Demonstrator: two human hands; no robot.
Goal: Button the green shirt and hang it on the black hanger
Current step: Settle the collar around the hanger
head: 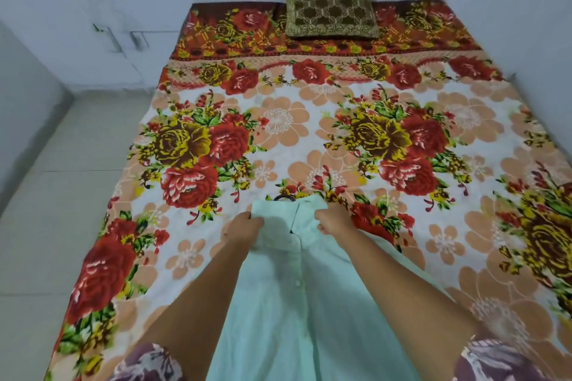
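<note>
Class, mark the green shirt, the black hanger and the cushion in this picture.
green shirt (272,303): head view, front panel beside the buttons.
black hanger (278,197): head view, hook above the collar.
cushion (329,3): head view, middle of its face.

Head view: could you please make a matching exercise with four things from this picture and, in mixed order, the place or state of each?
1 green shirt
2 black hanger
3 cushion
4 left hand

a at the far end of the floral blanket
b grips the collar
c only its hook shows, beyond the collar
d spread on the near part of the floral blanket

Pairs: 1-d, 2-c, 3-a, 4-b.
</note>
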